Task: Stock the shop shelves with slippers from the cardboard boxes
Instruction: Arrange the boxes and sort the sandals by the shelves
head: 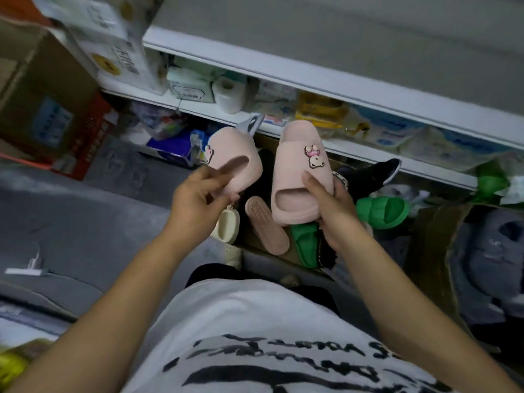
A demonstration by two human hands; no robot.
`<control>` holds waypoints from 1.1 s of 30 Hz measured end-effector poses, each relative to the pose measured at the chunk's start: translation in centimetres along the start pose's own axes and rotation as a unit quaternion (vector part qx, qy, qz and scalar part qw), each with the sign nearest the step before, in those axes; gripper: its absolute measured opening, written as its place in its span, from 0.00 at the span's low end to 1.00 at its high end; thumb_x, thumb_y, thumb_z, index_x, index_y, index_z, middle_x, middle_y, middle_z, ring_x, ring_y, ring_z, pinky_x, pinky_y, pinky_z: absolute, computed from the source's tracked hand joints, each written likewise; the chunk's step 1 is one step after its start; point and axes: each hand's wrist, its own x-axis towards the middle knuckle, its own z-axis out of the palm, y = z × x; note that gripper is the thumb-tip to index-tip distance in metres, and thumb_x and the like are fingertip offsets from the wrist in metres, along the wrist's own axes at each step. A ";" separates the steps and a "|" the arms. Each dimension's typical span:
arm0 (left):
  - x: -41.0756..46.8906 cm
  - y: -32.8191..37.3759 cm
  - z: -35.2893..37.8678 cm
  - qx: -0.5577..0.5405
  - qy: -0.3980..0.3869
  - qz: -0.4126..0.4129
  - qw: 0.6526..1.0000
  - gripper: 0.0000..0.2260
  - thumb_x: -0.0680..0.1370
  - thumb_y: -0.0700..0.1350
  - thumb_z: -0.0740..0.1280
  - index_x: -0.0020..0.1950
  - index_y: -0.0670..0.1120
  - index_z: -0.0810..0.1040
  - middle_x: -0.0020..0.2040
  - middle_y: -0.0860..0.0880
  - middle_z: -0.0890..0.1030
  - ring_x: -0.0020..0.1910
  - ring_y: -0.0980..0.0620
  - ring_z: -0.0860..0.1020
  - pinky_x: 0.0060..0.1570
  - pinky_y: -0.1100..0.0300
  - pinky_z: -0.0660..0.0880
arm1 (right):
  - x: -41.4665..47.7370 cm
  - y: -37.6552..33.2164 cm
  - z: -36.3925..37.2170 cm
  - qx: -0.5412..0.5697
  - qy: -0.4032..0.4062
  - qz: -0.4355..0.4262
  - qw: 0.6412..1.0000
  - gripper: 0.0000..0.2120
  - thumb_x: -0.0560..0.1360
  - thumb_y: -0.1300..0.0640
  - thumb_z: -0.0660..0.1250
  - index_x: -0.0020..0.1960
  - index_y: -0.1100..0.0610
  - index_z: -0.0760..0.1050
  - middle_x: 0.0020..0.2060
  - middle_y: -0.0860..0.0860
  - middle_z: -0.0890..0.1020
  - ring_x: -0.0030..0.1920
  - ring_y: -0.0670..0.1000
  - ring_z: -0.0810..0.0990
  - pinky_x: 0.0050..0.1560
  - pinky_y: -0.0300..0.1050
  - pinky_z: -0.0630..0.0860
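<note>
The left hand [198, 194], just at 9 o'clock of centre, has its fingers curled round the near edge of a pink slipper, the left slipper [235, 157], with the forefinger lying by the strap opening. That slipper tilts away toward 1 o'clock from the hand. The right hand [333, 207], at 3 o'clock of centre, grips the right slipper [295, 191], thumb on top of the strap and fingers wrapped beneath the sole. It is also pink and points to 12 o'clock. The two slippers are held side by side, near each other but apart, above the open box [436, 245]. Each has a bear charm on its strap, plain on the right one [313, 158] and blurred on the left.

Under the hands more footwear lies loose in the box. A cream slipper [226, 225] sits at 6 o'clock of the left hand. A pink slipper lies sole up [266, 225] between the hands. A green slipper [382, 208] lies at 3 o'clock of the right hand and a second green one [306, 242] just under the right wrist. A black shoe [377, 171] lies at 2 o'clock, against the shelf edge.

The white shelf [312, 78] runs from 11 o'clock down to 3 o'clock, with blurred packs [192, 86] under its top board. Cartons [42, 80] stand at 10 o'clock. Grey floor [85, 222] fills 8 o'clock, and a white shirt [255, 321] with black lettering fills 6 o'clock.
</note>
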 end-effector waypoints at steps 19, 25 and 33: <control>6.9 6.1 -20.0 0.194 0.121 0.417 0.880 0.10 0.76 0.36 0.73 0.56 0.34 0.83 0.53 0.39 0.83 0.52 0.46 0.80 0.56 0.58 0.77 | -6.0 -16.2 12.9 0.050 -0.114 -0.257 0.958 0.25 0.72 0.47 0.77 0.65 0.57 0.77 0.56 0.54 0.86 0.57 0.57 0.85 0.63 0.63 0.78; 12.1 6.7 -29.5 0.200 0.149 0.489 0.836 0.11 0.76 0.33 0.73 0.58 0.32 0.82 0.54 0.38 0.82 0.52 0.44 0.79 0.58 0.65 0.73 | -9.5 -20.3 21.6 0.099 -0.107 -0.321 0.936 0.26 0.72 0.48 0.74 0.65 0.59 0.76 0.57 0.53 0.86 0.58 0.55 0.85 0.61 0.53 0.80; 18.4 10.6 -37.5 0.175 0.138 0.566 0.794 0.11 0.78 0.36 0.72 0.59 0.34 0.83 0.53 0.40 0.83 0.48 0.42 0.80 0.52 0.59 0.76 | -12.4 -26.8 26.8 0.135 -0.079 -0.401 0.903 0.24 0.73 0.48 0.73 0.65 0.60 0.77 0.57 0.54 0.86 0.58 0.55 0.85 0.57 0.50 0.80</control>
